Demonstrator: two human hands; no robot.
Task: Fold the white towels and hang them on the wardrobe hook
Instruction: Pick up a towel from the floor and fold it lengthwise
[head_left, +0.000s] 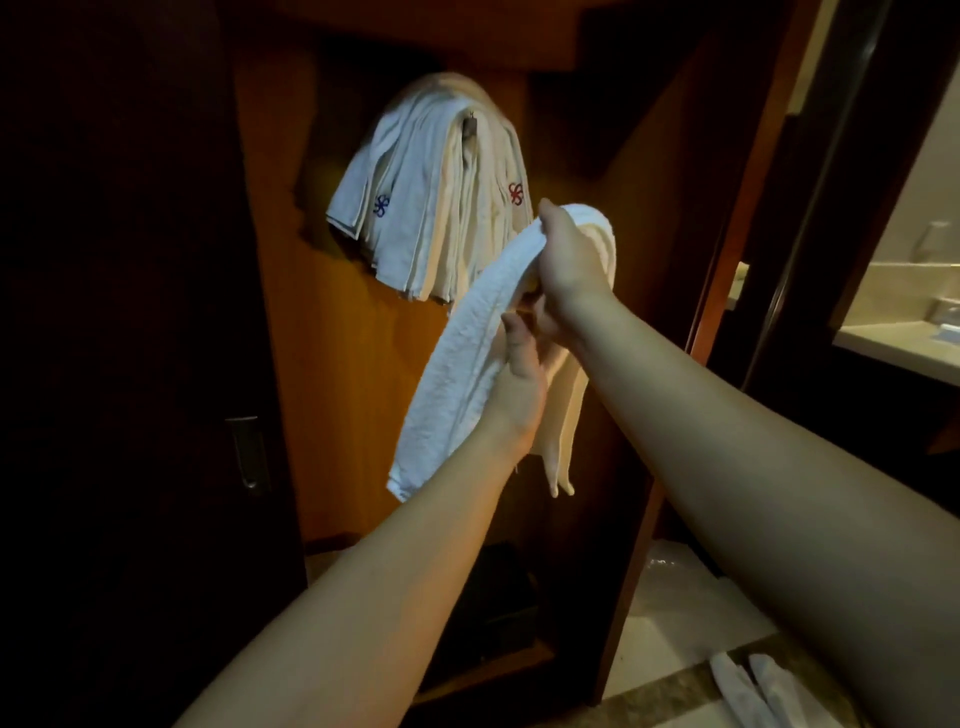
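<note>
A: Where do we see the folded white towel (457, 364)?
B: Mid-frame, our right hand (569, 260) grips its top; our left hand (519, 384) holds the middle.
A: And the hook (470, 124)?
B: Upper center, under hung towels (431, 197).

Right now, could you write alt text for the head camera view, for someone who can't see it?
Two bare hands, left hand and right hand, grip a folded white towel before an open wooden wardrobe. More white towels hang on its hook.
</note>
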